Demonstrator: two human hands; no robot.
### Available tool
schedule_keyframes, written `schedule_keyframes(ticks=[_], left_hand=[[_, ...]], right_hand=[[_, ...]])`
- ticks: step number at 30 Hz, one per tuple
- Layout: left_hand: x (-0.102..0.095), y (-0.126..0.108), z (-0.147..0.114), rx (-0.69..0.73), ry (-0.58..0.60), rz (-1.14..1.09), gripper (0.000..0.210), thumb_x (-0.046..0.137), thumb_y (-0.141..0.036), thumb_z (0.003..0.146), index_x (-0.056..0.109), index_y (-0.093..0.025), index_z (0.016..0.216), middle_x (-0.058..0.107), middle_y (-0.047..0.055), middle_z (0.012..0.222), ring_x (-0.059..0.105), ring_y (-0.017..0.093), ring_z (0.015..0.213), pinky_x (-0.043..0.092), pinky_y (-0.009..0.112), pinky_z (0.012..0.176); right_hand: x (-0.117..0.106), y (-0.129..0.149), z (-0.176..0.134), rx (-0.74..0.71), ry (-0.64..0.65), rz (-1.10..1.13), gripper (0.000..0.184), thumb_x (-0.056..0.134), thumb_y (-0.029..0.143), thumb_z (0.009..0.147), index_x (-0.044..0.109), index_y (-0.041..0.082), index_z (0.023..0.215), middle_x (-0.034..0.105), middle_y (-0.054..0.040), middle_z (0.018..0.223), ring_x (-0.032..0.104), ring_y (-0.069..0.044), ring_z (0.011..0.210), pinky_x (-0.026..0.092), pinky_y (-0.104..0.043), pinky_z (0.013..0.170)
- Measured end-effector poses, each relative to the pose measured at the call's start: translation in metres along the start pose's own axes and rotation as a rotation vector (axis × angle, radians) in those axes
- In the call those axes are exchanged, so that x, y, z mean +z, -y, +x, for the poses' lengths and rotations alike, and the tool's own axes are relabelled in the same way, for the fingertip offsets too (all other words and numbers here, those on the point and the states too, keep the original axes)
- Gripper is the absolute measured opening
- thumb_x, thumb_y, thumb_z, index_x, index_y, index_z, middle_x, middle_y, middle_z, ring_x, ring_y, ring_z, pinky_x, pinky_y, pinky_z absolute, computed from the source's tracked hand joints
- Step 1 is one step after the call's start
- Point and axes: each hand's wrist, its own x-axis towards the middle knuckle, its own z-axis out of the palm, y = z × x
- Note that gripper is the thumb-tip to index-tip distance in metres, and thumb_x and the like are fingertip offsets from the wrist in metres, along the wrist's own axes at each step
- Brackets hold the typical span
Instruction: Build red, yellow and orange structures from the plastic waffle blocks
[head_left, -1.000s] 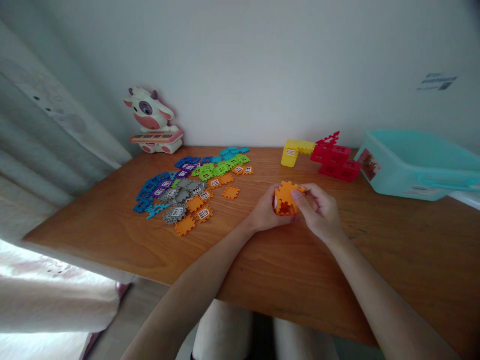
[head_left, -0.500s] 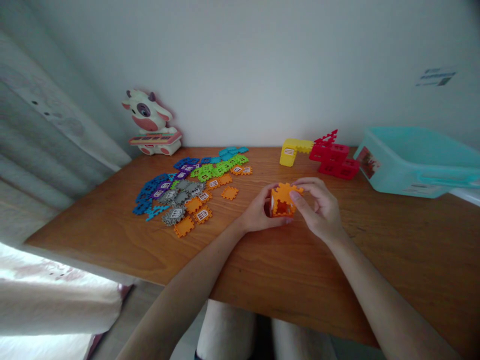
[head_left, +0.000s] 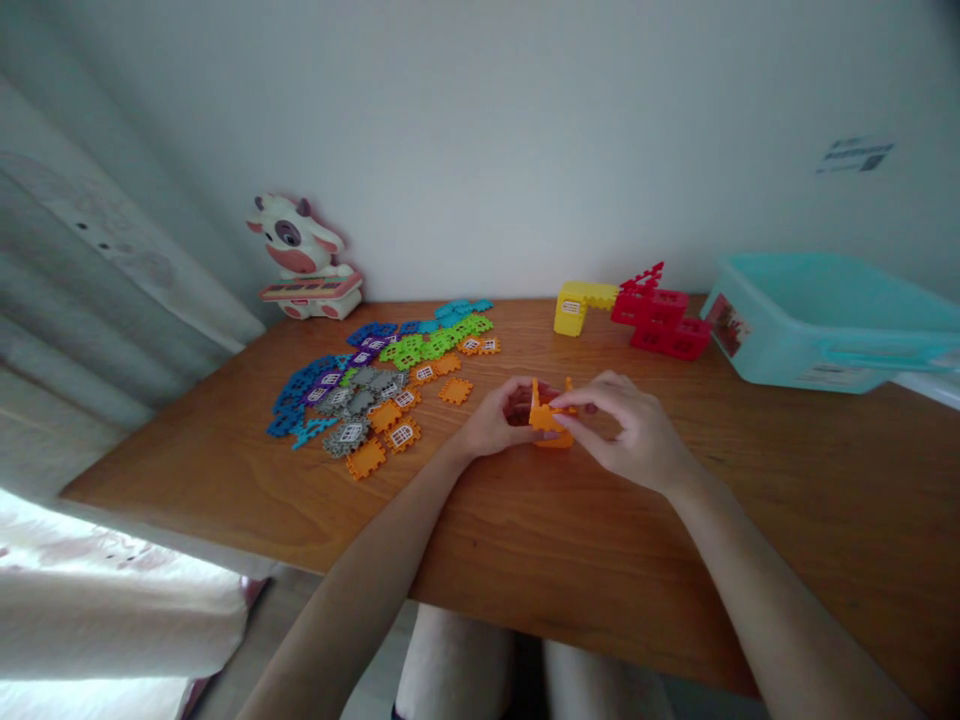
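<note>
An orange box of interlocking panels (head_left: 553, 438) stands on the wooden table between my hands. My left hand (head_left: 504, 418) curls round its left side, with the thumb along the front. My right hand (head_left: 626, 425) pinches an orange notched panel (head_left: 546, 417) at the front of the box, thumb and fingertips on its right end. Parts of the box are hidden behind the fingers. Nearest to my left hand lies a loose orange panel (head_left: 455, 390), and more orange panels (head_left: 367, 459) rest further left.
Grey panels (head_left: 360, 403), green panels (head_left: 435, 343) and blue panels (head_left: 304, 385) spread over the left of the table. At the back stand a cow toy keyboard (head_left: 307, 265), a yellow build (head_left: 571, 312) joined to a red build (head_left: 660, 322), and a turquoise bin (head_left: 810, 345).
The box has come down slightly and left, with both hands. The orange panel that lay over its top has been moved to the front, held by the right fingertips.
</note>
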Motion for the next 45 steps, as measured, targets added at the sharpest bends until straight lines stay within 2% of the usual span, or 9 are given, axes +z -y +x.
schedule_keyframes(ticks=[4, 9, 15, 20, 25, 33, 39, 45], left_hand=[[0.0006, -0.0031, -0.0009, 0.003, 0.039, 0.006, 0.065, 0.092, -0.025, 0.063, 0.060, -0.021, 0.120, 0.065, 0.013, 0.131, 0.066, 0.027, 0.117, 0.049, 0.050, 0.105], [0.0022, -0.0041, -0.0022, 0.008, 0.033, 0.042, 0.070, 0.095, -0.024, 0.057, 0.062, -0.021, 0.118, 0.067, 0.011, 0.128, 0.066, 0.025, 0.115, 0.049, 0.047, 0.105], [0.0031, -0.0053, -0.0018, 0.008, 0.034, 0.029, 0.062, 0.094, -0.025, 0.060, 0.063, -0.019, 0.113, 0.068, 0.011, 0.124, 0.067, 0.023, 0.110, 0.049, 0.045, 0.104], [0.0039, -0.0042, -0.0027, 0.010, 0.041, 0.042, 0.065, 0.094, -0.021, 0.059, 0.061, -0.019, 0.114, 0.067, 0.012, 0.128, 0.066, 0.024, 0.114, 0.048, 0.048, 0.105], [0.0039, -0.0015, -0.0027, -0.009, 0.050, 0.036, 0.059, 0.091, -0.023, 0.065, 0.060, -0.019, 0.115, 0.066, 0.012, 0.128, 0.066, 0.024, 0.115, 0.048, 0.049, 0.107], [0.0035, -0.0045, -0.0018, -0.017, 0.079, 0.025, 0.059, 0.092, -0.024, 0.063, 0.061, -0.020, 0.113, 0.067, 0.011, 0.126, 0.066, 0.025, 0.117, 0.048, 0.050, 0.108], [0.0037, -0.0080, -0.0018, -0.022, 0.092, 0.038, 0.061, 0.092, -0.025, 0.063, 0.060, -0.020, 0.115, 0.067, 0.012, 0.128, 0.067, 0.027, 0.117, 0.048, 0.052, 0.106], [0.0032, -0.0073, -0.0021, -0.006, 0.117, 0.028, 0.066, 0.094, -0.024, 0.059, 0.059, -0.019, 0.115, 0.067, 0.013, 0.130, 0.065, 0.028, 0.120, 0.045, 0.053, 0.109]], right_hand=[[0.0001, -0.0049, -0.0011, -0.040, 0.012, -0.092, 0.014, 0.072, 0.027, 0.089, 0.074, 0.030, 0.102, 0.073, -0.0022, 0.084, 0.063, -0.022, 0.078, 0.050, -0.038, 0.075], [0.0017, -0.0023, -0.0013, -0.073, -0.003, -0.167, 0.011, 0.070, 0.026, 0.089, 0.074, 0.030, 0.099, 0.077, -0.0020, 0.089, 0.064, -0.023, 0.082, 0.044, -0.042, 0.084], [0.0014, -0.0003, -0.0011, -0.073, -0.011, -0.192, 0.010, 0.067, 0.027, 0.091, 0.073, 0.031, 0.098, 0.078, -0.0005, 0.090, 0.065, -0.024, 0.087, 0.039, -0.046, 0.091], [-0.0003, -0.0027, -0.0013, -0.036, -0.014, -0.135, 0.009, 0.066, 0.029, 0.091, 0.073, 0.030, 0.097, 0.078, -0.0021, 0.094, 0.069, -0.026, 0.095, 0.041, -0.048, 0.093], [-0.0047, -0.0048, -0.0016, 0.012, -0.034, -0.065, 0.007, 0.066, 0.030, 0.091, 0.071, 0.030, 0.096, 0.078, -0.0037, 0.103, 0.070, -0.028, 0.103, 0.043, -0.048, 0.095], [-0.0012, -0.0045, -0.0032, -0.054, 0.034, -0.185, 0.008, 0.066, 0.025, 0.090, 0.070, 0.030, 0.096, 0.077, -0.0031, 0.103, 0.068, -0.027, 0.105, 0.035, -0.048, 0.098], [-0.0007, -0.0051, -0.0027, -0.048, 0.007, -0.194, 0.004, 0.067, 0.028, 0.090, 0.069, 0.029, 0.093, 0.077, -0.0033, 0.101, 0.069, -0.027, 0.102, 0.035, -0.048, 0.096], [-0.0028, -0.0062, -0.0037, -0.063, 0.025, -0.151, 0.009, 0.067, 0.023, 0.088, 0.068, 0.028, 0.095, 0.077, -0.0039, 0.104, 0.071, -0.028, 0.103, 0.039, -0.047, 0.096]])
